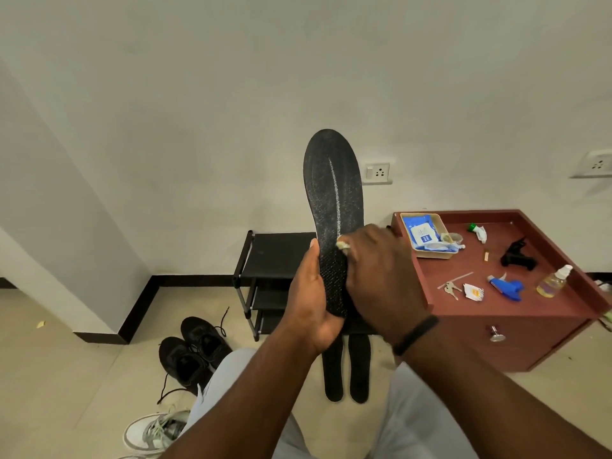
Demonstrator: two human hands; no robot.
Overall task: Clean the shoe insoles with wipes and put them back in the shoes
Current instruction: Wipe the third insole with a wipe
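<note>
Insole (332, 207) upright btwn hands (L (309, 303) grips, R (381, 276) wipes).

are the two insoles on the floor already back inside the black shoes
No, the two insoles lie flat on the floor beside the black shoes, apart from them, while the left hand holds up a third insole.

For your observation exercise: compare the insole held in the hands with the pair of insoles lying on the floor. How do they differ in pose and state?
The held insole stands upright in the air; the floor insoles lie flat on the tiles. The left hand grips the held insole at its lower end while the right hand presses a wipe to it; nothing touches the floor insoles. The held insole shows a pale streak; the floor insoles look plain. All are dark.
</note>
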